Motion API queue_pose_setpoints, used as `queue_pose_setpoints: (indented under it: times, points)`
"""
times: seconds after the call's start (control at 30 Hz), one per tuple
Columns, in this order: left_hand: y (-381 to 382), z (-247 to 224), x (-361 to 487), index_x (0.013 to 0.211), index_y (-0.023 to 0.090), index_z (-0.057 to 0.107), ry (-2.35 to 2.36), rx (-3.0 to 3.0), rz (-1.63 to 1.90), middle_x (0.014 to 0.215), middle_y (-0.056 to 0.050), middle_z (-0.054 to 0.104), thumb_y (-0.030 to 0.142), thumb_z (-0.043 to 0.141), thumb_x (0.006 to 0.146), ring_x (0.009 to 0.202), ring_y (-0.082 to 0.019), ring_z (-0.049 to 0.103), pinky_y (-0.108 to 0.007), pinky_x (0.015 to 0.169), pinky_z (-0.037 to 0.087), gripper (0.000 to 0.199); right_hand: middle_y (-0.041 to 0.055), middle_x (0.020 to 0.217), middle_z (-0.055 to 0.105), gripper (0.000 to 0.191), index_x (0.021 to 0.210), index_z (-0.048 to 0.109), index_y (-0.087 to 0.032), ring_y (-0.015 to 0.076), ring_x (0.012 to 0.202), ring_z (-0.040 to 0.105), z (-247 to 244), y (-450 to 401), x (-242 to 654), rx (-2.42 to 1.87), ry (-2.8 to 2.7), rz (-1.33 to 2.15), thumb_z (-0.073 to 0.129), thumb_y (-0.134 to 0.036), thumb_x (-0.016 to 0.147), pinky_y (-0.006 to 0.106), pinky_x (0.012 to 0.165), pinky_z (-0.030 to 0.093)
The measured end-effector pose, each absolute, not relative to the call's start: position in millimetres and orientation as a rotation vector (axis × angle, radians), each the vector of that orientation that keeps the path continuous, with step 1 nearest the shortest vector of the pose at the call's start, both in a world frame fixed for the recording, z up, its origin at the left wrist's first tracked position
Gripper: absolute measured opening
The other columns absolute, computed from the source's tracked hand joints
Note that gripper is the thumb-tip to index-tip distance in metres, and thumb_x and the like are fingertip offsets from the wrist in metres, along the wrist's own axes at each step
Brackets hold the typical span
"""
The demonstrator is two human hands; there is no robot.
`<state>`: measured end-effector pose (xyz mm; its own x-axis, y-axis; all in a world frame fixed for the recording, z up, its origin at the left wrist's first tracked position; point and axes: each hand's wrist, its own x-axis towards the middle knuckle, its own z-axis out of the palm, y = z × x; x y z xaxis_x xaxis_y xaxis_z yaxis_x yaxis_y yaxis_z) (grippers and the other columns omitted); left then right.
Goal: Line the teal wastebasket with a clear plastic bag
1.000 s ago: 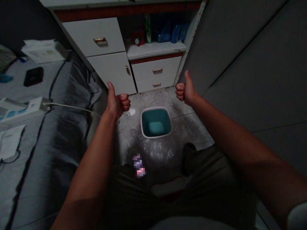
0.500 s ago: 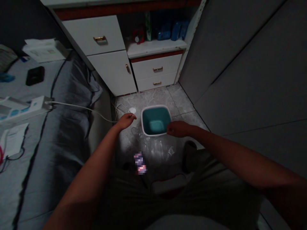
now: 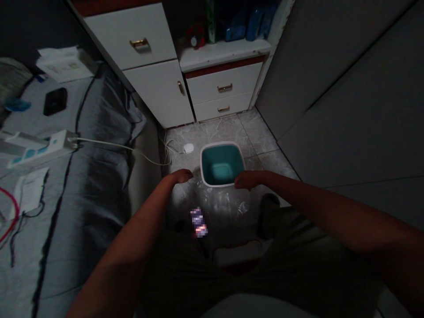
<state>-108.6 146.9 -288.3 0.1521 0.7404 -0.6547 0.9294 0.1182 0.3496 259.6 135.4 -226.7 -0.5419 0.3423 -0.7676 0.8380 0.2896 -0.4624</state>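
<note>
One power strip (image 3: 43,148) sits on the bed (image 3: 96,212), well left of our left grip (image 3: 180,176), its white cord (image 3: 109,144) running down to the tiled floor (image 3: 261,132) near that grip. The grip is empty, loosely curled and held low. Just to its right stands a teal bin (image 3: 218,184) with a white rim, set between both grips and close to each. Our right grip (image 3: 248,179), also open and empty, sits at the bin's near corner, above a scrap of clear plastic (image 3: 243,207). White drawers (image 3: 225,88) stand beyond the bin, ahead of both grips.
</note>
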Motion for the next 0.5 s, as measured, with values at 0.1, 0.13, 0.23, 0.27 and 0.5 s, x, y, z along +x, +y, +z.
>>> queue_pose_setpoints:
  times: [0.1, 0.13, 0.23, 0.27, 0.5]
  points:
    - [146.3, -292.1, -110.7, 0.104, 0.02, 0.084, 1.623, 1.659, -0.291, 0.125, -0.011, 0.08, 0.034, 0.059, 0.089, 0.116, -0.027, 0.074, -0.026, 0.096, 0.054, 0.032, 0.0092, 0.1, 0.079, 0.035, 0.118, 0.079, -0.014, 0.0156, 0.067, 0.071, -221.4, 136.5, 258.7, 1.086, 2.005, -1.23, 0.062, -0.039, 0.101, 0.023, 0.062, 0.049]
    - [146.2, -293.3, -111.8, 0.103, 0.019, 0.084, 1.627, 1.659, -0.276, 0.125, -0.012, 0.08, 0.034, 0.059, 0.089, 0.116, -0.028, 0.074, -0.027, 0.096, 0.054, 0.032, 0.009, 0.101, 0.078, 0.034, 0.115, 0.079, -0.015, 0.0151, 0.067, 0.071, -217.7, 137.4, 257.9, 1.086, 2.012, -1.241, 0.065, -0.041, 0.099, 0.022, 0.062, 0.049]
    - [145.9, -296.0, -114.7, 0.099, 0.018, 0.083, 1.636, 1.661, -0.227, 0.12, -0.013, 0.081, 0.033, 0.059, 0.088, 0.113, -0.028, 0.075, -0.028, 0.095, 0.054, 0.031, 0.0094, 0.103, 0.078, 0.037, 0.113, 0.08, -0.015, 0.0148, 0.065, 0.071, -198.6, 143.5, 256.1, 1.061, 2.023, -1.299, 0.07, -0.046, 0.095, 0.022, 0.06, 0.048]
    - [145.7, -296.6, -115.2, 0.098, 0.019, 0.083, 1.638, 1.664, -0.198, 0.118, -0.012, 0.082, 0.032, 0.059, 0.087, 0.113, -0.027, 0.075, -0.027, 0.094, 0.054, 0.03, 0.0095, 0.103, 0.078, 0.038, 0.113, 0.08, -0.015, 0.0148, 0.064, 0.071, -189.3, 146.7, 256.1, 1.053, 2.027, -1.319, 0.07, -0.047, 0.095, 0.022, 0.059, 0.047]
    - [140.9, -292.6, -111.7, 0.091, 0.017, 0.071, 1.626, 1.49, 0.321, 0.074, -0.002, 0.072, 0.017, 0.069, 0.072, 0.068, -0.016, 0.066, -0.024, 0.064, 0.049, 0.019, 0.0074, 0.094, 0.079, 0.044, 0.117, 0.081, -0.02, 0.0139, 0.061, 0.07, -112.7, 181.2, 266.5, 1.181, 2.173, -1.457, 0.076, -0.056, 0.091, 0.021, 0.054, 0.044]
